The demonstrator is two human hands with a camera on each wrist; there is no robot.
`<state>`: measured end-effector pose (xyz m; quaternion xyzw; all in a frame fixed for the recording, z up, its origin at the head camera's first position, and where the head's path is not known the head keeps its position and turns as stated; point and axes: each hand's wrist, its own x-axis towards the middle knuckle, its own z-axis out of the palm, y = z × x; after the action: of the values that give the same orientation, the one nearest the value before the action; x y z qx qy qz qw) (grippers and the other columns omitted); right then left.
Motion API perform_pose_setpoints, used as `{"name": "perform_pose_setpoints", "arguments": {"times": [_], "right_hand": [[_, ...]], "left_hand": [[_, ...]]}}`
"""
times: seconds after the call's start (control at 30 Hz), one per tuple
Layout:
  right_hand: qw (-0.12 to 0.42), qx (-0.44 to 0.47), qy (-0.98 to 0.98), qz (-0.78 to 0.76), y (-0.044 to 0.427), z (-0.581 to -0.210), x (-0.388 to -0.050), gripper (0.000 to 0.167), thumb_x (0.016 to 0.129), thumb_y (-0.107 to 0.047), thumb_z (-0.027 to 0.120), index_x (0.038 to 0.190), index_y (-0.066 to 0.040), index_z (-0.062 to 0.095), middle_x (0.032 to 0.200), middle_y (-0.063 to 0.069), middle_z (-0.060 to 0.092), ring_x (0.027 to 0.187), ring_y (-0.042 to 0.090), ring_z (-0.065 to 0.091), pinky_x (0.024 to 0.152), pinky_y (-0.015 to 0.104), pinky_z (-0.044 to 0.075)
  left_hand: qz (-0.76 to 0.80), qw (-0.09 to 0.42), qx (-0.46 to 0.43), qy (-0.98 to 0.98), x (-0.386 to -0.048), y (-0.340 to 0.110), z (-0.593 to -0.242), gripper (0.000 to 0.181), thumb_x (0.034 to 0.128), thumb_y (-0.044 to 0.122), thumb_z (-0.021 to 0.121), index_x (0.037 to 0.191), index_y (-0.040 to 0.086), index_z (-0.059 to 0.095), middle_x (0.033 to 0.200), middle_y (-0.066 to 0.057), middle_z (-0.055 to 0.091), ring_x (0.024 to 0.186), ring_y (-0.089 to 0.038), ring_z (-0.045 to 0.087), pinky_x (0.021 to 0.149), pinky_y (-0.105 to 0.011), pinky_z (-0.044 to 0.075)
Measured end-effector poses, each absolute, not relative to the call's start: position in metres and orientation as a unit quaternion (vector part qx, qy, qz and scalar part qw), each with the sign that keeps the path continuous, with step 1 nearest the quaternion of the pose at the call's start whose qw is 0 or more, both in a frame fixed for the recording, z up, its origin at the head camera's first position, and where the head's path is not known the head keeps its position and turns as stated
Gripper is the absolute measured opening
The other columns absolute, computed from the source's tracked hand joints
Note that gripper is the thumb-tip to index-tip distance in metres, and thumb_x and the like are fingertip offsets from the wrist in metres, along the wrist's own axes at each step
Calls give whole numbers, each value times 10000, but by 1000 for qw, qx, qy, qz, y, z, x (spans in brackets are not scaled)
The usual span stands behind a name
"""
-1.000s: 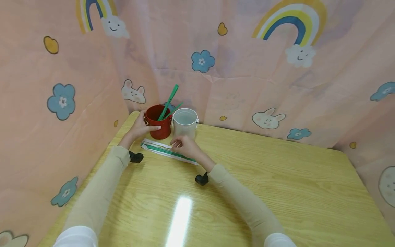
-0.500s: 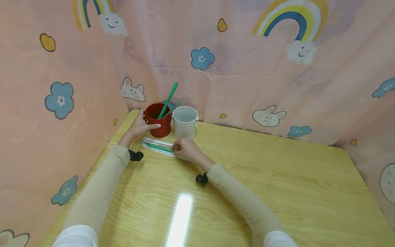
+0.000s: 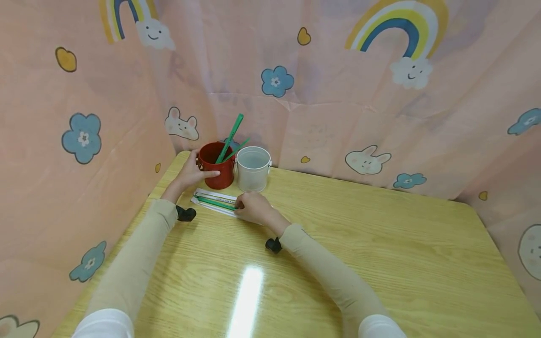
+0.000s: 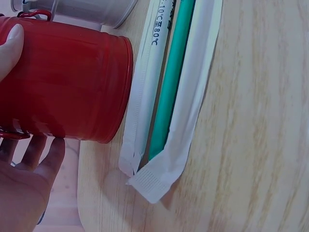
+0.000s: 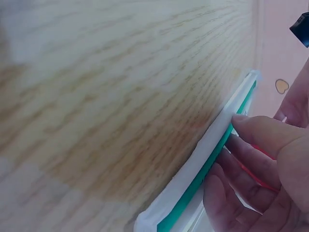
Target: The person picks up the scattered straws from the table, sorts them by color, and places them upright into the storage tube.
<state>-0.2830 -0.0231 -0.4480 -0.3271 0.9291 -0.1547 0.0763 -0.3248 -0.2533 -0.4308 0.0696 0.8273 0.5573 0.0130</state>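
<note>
My left hand point(image 3: 189, 176) grips the side of a red bucket point(image 3: 220, 180), its thumb across the front. Two green straws point(image 3: 231, 136) lean inside that bucket. In the left wrist view the fingers of my left hand point(image 4: 31, 176) curl under the red bucket point(image 4: 67, 82). A green straw point(image 4: 175, 77) lies on the table in white paper wrapping point(image 4: 193, 96), in front of the bucket. My right hand point(image 3: 256, 208) covers the far right part of it. In the right wrist view my right hand point(image 5: 265, 169) pinches the green straw point(image 5: 193, 186) and its paper between thumb and fingers.
A whitish bucket point(image 3: 252, 176) stands right of the red one, close beside it. Behind them and at the left hangs a patterned pink cloth point(image 3: 321, 117). The wooden table point(image 3: 380, 244) extends to the right. Each wrist carries a black mount point(image 3: 274, 245).
My right hand has come down from above the wrapped straw and now pinches it. The straw and paper have shifted slightly. My left hand stays on the red bucket.
</note>
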Motion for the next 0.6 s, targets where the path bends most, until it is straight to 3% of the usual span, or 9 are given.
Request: {"name": "perform_pose_setpoints", "arguments": {"times": [0.27, 0.6], "right_hand": [[67, -336, 927, -155, -22, -450, -286, 149, 881, -221, 699, 948, -94, 738, 872, 22, 711, 821, 145, 612, 735, 278, 507], [88, -327, 929, -148, -22, -448, -288, 130, 875, -146, 690, 986, -94, 736, 894, 16, 712, 792, 111, 588, 731, 260, 507]], "left_hand": [[573, 28, 71, 816, -306, -244, -404, 815, 851, 35, 687, 1459, -55, 152, 1500, -270, 259, 1346, -432, 297, 1094, -568, 342], [570, 27, 71, 818, -304, -242, -401, 822, 856, 31, 681, 1464, -60, 135, 1501, -277, 247, 1357, -439, 296, 1109, -551, 331]]}}
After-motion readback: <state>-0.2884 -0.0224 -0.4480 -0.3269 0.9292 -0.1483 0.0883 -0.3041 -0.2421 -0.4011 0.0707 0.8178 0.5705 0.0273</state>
